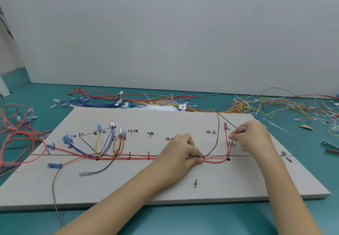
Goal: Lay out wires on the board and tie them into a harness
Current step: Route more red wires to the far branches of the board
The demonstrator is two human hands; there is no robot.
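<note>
A grey board (165, 183) with hand-written marks lies on the teal table. A bundle of red wires (139, 156) runs along its drawn line, with yellow, white and blue branch wires (102, 143) rising at the left. My left hand (180, 152) pinches the wire bundle against the board near the middle. My right hand (251, 135) grips the clear terminal end of a black wire (216, 139), which loops off the board's far edge and curves back down to my left fingertips. A red connector (225, 125) stands just left of my right hand.
Loose wires lie in heaps behind the board (113, 101), at the right (286, 104) and at the left (16, 130). White cable ties (159, 108) sit at the board's far edge. Metal tools (331, 147) lie at the right edge.
</note>
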